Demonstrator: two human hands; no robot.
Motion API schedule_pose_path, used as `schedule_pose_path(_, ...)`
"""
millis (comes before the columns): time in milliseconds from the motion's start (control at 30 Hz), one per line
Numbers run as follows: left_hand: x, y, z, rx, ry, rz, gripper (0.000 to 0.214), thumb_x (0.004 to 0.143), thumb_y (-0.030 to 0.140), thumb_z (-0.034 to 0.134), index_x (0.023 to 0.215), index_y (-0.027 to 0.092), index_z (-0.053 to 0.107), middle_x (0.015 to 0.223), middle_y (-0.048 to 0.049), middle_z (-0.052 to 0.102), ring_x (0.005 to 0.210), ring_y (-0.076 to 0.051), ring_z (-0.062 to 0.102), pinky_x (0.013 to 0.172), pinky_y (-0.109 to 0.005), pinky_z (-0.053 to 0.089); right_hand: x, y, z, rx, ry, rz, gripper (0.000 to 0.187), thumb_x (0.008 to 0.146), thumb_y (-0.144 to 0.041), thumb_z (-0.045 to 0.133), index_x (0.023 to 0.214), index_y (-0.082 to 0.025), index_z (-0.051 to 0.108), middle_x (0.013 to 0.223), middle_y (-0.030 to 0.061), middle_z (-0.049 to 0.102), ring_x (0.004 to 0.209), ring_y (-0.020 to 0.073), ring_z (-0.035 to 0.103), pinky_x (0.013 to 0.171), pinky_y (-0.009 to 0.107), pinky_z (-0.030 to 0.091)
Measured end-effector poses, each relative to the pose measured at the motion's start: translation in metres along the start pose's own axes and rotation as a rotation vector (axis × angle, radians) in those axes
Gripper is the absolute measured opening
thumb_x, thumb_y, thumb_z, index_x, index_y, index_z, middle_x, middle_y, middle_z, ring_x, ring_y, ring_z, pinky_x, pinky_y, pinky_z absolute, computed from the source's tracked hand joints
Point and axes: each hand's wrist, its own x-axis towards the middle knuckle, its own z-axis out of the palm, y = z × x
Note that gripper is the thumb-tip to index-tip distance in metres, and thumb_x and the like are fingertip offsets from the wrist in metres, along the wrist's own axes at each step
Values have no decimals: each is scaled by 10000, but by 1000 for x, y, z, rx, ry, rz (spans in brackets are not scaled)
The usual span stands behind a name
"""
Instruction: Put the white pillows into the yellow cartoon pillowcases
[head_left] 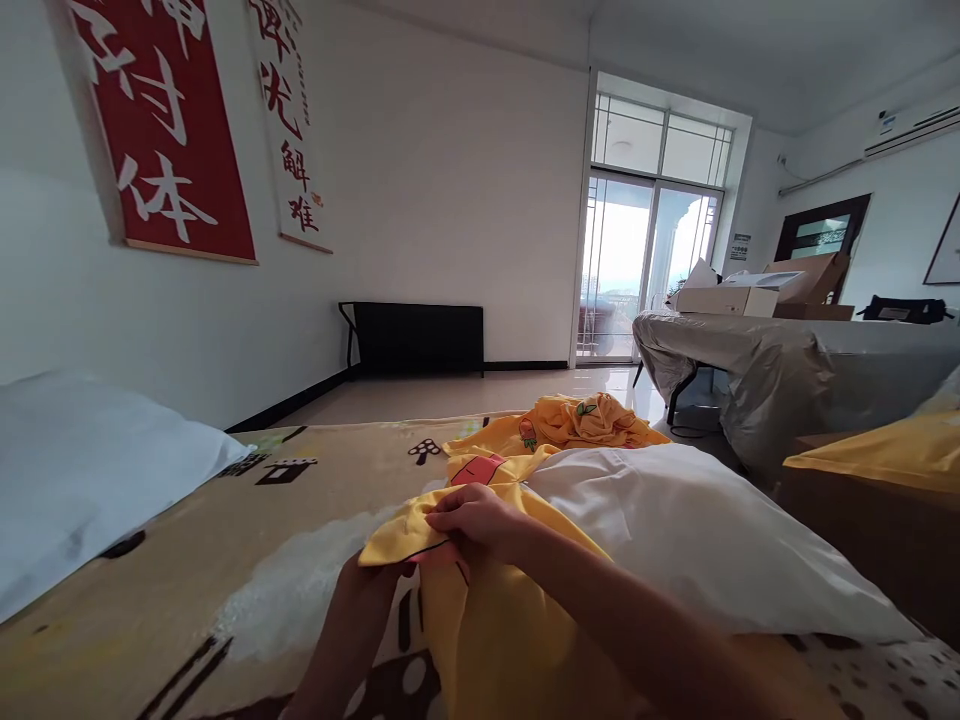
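Observation:
My right hand (480,522) pinches the edge of a yellow pillowcase (525,640) with pink patches and dark lines. My left hand (375,580) is at the raised flap from below and grips it; its fingers are largely hidden under the cloth. The pillowcase runs toward me beneath my right forearm. Close against its right side lies a plump white pillow (675,530). Beyond my hands, a crumpled orange cloth (592,420) with carrot and leaf prints is bunched up.
A beige patterned blanket (330,460) covers the surface below. Another white pillow (97,470) lies at left, and yellow fabric (892,455) at right. Behind stand a plastic-covered table (757,350) with open boxes (727,300) and a black folded panel (420,338) by the wall.

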Motion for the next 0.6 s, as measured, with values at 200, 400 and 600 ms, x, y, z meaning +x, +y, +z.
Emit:
schedule_pose_path(200, 0, 18, -2, 46, -171, -16, 195, 513, 352, 663, 596, 177, 632, 493, 25, 533, 538, -150, 442, 508, -245, 348, -3, -3, -3, 138, -31, -42, 218, 748, -189, 636, 575, -151, 511, 448, -76, 428, 386, 43, 340, 454, 211, 246)
schedule_pose_path(400, -6, 17, 3, -163, 122, -71, 187, 527, 340, 652, 623, 180, 629, 565, 8, 570, 557, -143, 456, 495, -233, 367, -7, -5, 7, 16, 36, -101, 253, 774, -157, 586, 538, -157, 493, 404, -72, 419, 394, 49, 343, 437, 210, 214)
schedule_pose_path(600, -6, 12, 5, -129, 10, -29, 276, 543, 402, 696, 662, 156, 659, 542, -10, 572, 512, -141, 444, 475, -246, 366, -9, -8, 16, -195, 86, -179, 258, 792, -147, 541, 540, -158, 485, 481, -77, 398, 457, 43, 320, 457, 193, 239)
